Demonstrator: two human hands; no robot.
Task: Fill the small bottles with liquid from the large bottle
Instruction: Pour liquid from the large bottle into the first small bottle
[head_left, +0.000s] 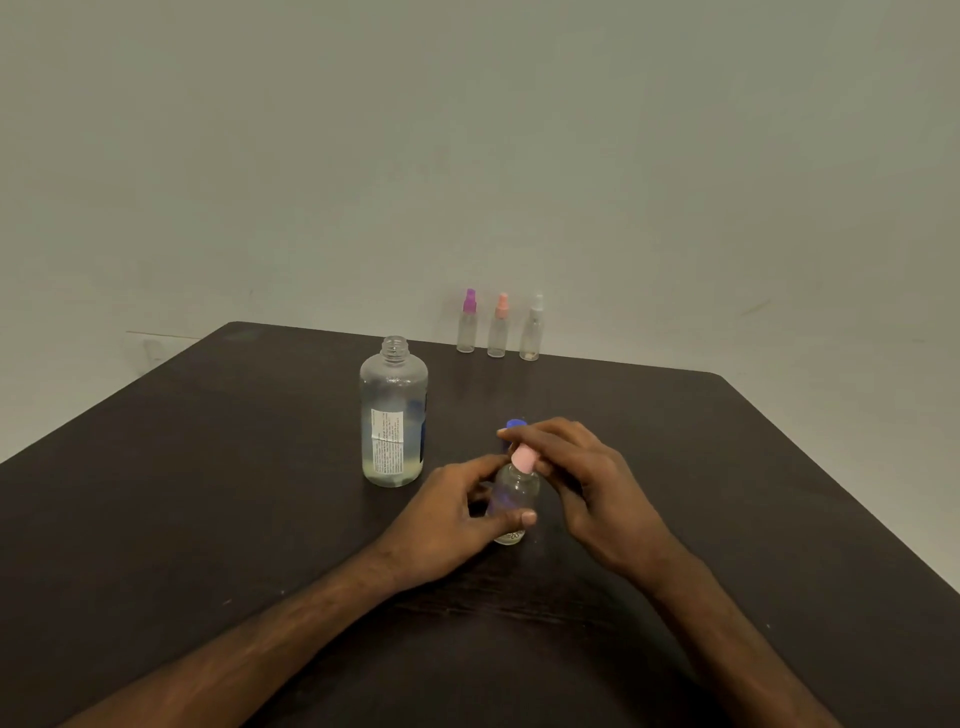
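Note:
A large clear bottle (393, 415) with a white label stands uncapped on the dark table (208, 467), holding clear liquid. To its right, my left hand (457, 519) grips the body of a small clear bottle (514, 493) standing on the table. My right hand (576, 478) pinches that bottle's pink cap (523, 460) from above. A blue cap (515, 425) shows just behind my right fingers; I cannot tell whether it lies on the table or is held. At the table's far edge stand three small spray bottles: purple-topped (467, 322), orange-topped (498, 327) and white-topped (533, 328).
A plain pale wall rises behind the table. The table's far edge runs right behind the three spray bottles, and its right edge slopes down toward the lower right.

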